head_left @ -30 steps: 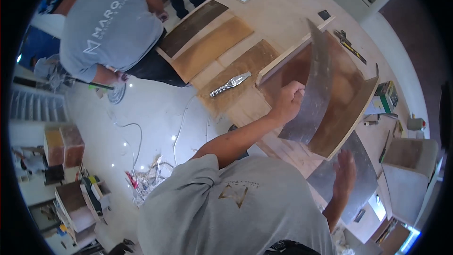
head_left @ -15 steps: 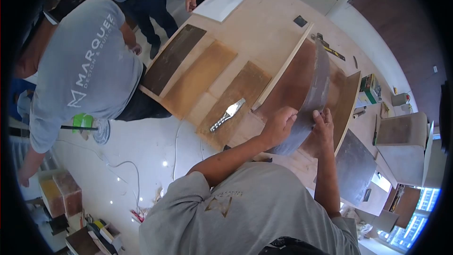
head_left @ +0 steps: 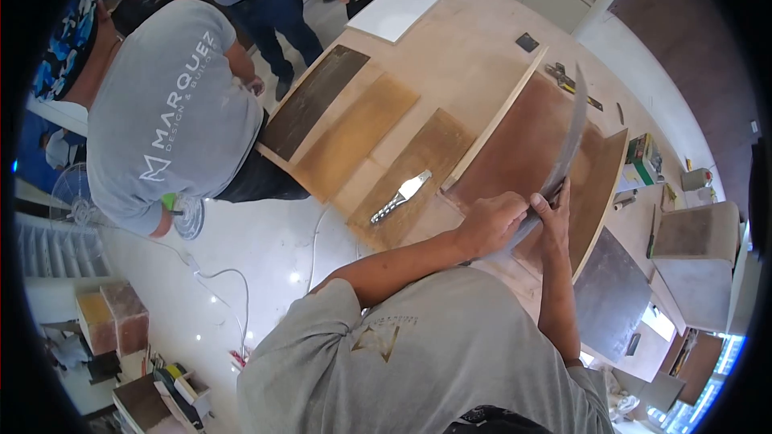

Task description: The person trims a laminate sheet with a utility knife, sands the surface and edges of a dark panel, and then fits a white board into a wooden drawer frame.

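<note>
A thin, flexible grey sheet (head_left: 569,138) stands nearly edge-on to the camera, its far end curving upward. My left hand (head_left: 492,223) is closed on its near part, fingers curled. Beside it, my right hand (head_left: 552,213) pinches the same sheet between thumb and fingers. Beneath and beyond the sheet lies a curved reddish-brown panel (head_left: 503,141) with a pale wooden strip (head_left: 500,124) along its left side and a raised curved edge (head_left: 603,193) on its right. A spatula with a twisted-looking handle (head_left: 402,197) rests on a brown board (head_left: 438,157) to the left.
A dark board (head_left: 318,100), a tan board (head_left: 362,133) and a white panel (head_left: 410,4) lie on the table (head_left: 474,40). A co-worker in grey (head_left: 173,104) stands at the left; two other people stand behind. A green box (head_left: 639,157) sits at the right.
The grey sheet has turned from showing its broad face to nearly edge-on, both hands still on it. The view has shifted slightly, and the co-worker in grey has moved an arm and head.
</note>
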{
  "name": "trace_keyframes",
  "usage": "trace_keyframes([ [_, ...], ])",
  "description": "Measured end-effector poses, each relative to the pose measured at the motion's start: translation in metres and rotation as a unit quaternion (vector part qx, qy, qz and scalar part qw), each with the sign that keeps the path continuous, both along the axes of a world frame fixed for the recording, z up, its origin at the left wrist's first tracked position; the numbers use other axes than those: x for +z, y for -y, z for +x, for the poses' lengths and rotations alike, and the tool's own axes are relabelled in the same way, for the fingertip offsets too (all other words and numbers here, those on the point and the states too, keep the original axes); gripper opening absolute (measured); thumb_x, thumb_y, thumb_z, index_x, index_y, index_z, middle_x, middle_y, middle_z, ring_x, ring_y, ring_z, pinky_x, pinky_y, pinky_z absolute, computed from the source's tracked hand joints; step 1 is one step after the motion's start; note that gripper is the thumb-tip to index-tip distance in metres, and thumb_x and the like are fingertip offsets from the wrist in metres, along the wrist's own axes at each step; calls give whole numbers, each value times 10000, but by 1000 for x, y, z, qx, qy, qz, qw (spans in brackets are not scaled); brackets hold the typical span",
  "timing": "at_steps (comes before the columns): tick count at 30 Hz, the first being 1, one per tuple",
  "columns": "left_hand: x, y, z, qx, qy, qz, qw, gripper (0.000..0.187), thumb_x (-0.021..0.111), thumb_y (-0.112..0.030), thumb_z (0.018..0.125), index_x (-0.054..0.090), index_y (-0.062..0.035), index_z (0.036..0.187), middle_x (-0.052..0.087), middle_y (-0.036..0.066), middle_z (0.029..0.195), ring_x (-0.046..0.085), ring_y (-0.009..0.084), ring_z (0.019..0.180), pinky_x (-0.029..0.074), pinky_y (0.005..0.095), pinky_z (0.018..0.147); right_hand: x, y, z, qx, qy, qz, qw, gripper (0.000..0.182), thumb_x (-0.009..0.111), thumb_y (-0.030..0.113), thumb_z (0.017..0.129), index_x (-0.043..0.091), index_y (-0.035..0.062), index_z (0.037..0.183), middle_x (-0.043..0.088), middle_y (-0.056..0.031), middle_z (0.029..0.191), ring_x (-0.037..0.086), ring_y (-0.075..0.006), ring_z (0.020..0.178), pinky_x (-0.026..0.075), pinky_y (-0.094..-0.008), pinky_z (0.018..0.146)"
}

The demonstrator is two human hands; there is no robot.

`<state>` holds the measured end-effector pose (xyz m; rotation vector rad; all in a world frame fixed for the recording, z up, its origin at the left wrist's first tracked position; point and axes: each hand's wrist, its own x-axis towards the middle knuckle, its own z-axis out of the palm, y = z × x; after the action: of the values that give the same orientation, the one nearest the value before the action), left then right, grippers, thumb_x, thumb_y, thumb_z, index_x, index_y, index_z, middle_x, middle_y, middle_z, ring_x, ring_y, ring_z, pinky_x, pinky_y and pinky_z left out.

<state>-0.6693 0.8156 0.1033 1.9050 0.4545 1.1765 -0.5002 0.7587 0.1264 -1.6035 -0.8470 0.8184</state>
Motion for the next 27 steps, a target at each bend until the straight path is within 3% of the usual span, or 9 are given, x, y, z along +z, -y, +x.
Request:
trace_keyframes([
  [5, -8, -2, -1, 20, -28, 35, 999, 134, 652, -83, 907, 616, -23, 1022, 667, 148, 905, 676, 373, 837, 545, 478, 694, 12, -6, -10, 9, -39, -41, 998, 1184, 879, 412, 769, 189, -69, 1602, 414, -257, 1520, 448, -342, 1389, 358, -390, 1144],
  [10, -30, -8, -43, 146, -29, 27, 988, 240, 673, -164, 946, 638, -24, 1137, 696, 166, 956, 684, 380, 864, 550, 475, 740, -11, 2, 23, -31, -47, -50, 997, 1230, 846, 461, 764, 136, -72, 1615, 402, -270, 1529, 423, -354, 1411, 339, -404, 1158],
  [11, -41, -11, -65, 176, -96, -10, 980, 272, 671, -181, 948, 632, -37, 1176, 701, 170, 964, 685, 385, 862, 552, 475, 741, -13, 6, 30, -49, -45, -59, 996, 1240, 839, 475, 763, 126, -74, 1616, 397, -274, 1534, 414, -357, 1419, 338, -410, 1160],
  [14, -97, -22, -129, 223, -302, -127, 918, 335, 674, -189, 924, 614, -45, 1221, 689, 194, 1034, 666, 404, 936, 538, 498, 795, -17, 18, 38, -142, -48, -61, 987, 1007, 742, 593, 794, 372, -5, 1515, 541, -141, 1336, 517, -253, 1234, 422, -438, 1037],
  [15, -125, -23, -147, 245, -352, -145, 892, 350, 677, -184, 911, 608, -43, 1223, 680, 205, 1065, 656, 411, 974, 530, 511, 822, -26, 24, 52, -146, -23, -59, 987, 982, 748, 566, 806, 370, -2, 1512, 520, -175, 1381, 511, -281, 1271, 417, -439, 1038],
  [18, -154, -19, -174, 292, -433, -128, 843, 376, 685, -168, 873, 594, -26, 1209, 651, 230, 1139, 625, 430, 1061, 506, 539, 886, -34, 34, 74, -116, 8, -79, 990, 1127, 764, 554, 803, 217, -18, 1605, 427, -228, 1506, 437, -361, 1392, 361, -478, 1104],
  [19, -148, -18, -177, 308, -444, -94, 836, 371, 688, -161, 862, 594, -15, 1189, 640, 235, 1150, 614, 435, 1073, 499, 543, 897, -31, 36, 73, -109, -8, -77, 991, 1259, 785, 541, 792, 43, -22, 1640, 292, -266, 1607, 315, -428, 1484, 306, -529, 1143],
  [22, -155, -18, -183, 287, -440, -23, 851, 277, 693, -149, 853, 662, -23, 1098, 671, 235, 1114, 635, 453, 1063, 516, 527, 887, -24, 36, 61, -161, -6, -56, 985, 1234, 839, 474, 772, 129, -90, 1608, 320, -302, 1586, 313, -391, 1497, 234, -428, 1218],
  [27, -152, -9, -186, 205, -473, -134, 847, 241, 689, -108, 862, 648, 34, 1051, 675, 236, 1074, 646, 410, 1020, 513, 487, 883, -26, 45, 74, -152, -73, -66, 983, 1224, 789, 546, 793, 92, 5, 1642, 298, -266, 1597, 312, -417, 1480, 339, -529, 1122],
])
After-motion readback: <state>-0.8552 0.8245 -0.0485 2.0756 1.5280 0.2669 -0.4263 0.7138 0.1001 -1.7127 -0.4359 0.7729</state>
